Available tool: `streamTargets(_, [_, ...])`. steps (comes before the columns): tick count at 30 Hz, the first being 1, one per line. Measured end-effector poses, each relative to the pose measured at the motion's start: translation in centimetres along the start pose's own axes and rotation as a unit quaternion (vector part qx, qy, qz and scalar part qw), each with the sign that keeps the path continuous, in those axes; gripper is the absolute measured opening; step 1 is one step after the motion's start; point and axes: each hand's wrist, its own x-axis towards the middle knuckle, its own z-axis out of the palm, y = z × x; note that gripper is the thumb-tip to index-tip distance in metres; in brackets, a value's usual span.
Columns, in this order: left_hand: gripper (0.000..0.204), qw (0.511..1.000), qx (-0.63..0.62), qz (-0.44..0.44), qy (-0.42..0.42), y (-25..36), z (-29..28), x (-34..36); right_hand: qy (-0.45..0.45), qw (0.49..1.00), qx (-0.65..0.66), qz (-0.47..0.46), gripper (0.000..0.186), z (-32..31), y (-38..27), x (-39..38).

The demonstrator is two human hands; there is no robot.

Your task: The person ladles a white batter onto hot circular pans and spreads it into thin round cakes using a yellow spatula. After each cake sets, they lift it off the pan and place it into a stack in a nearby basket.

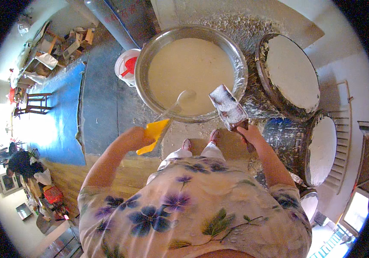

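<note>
My left hand (136,138) is closed on a yellow flat scraper (154,134), held low in front of the basin's near left side. In my right hand (252,134) is a wide, flat scraper-like tool (228,105) with a brown handle, its face smeared with white paste. That tool's far end overlaps the near right rim of a large metal basin (143,88) in this view. Creamy white paste (193,64) fills much of the basin. A ladle (187,95) dips into the paste, its handle slanting over the near rim toward my left hand.
Left of the basin stands a white bucket (125,81) with a red scoop (129,66). Large drums (293,73) of white material stand at right, beside a second drum (322,148). A blue board (59,122) and a wooden chair (38,103) are at left. Another person (21,165) bends over at far left.
</note>
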Motion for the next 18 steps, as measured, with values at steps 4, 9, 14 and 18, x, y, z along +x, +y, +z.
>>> streamTargets(4, [0.046, 0.999, 0.014, -0.019, 0.024, 2.3, 3.8, 4.4, 0.015, 0.998, 0.030, -0.046, 0.028, 1.1, 0.0, 2.6])
streamTargets(9, [0.037, 0.963, -0.267, 0.000, -0.048, 1.5, 5.1, 6.4, -0.096, 0.966, 0.224, 0.082, 0.030, 1.5, -3.0, 3.5])
streamTargets(14, [0.027, 0.791, -0.605, -0.029, -0.083, 2.6, 5.5, 2.6, -0.164, 0.899, 0.372, 0.162, 0.029, 2.4, -4.9, 1.8])
streamTargets(18, [0.029, 0.715, -0.696, -0.007, -0.066, 4.7, 7.0, 1.5, -0.194, 0.874, 0.434, 0.100, 0.028, 4.0, -4.4, -0.5])
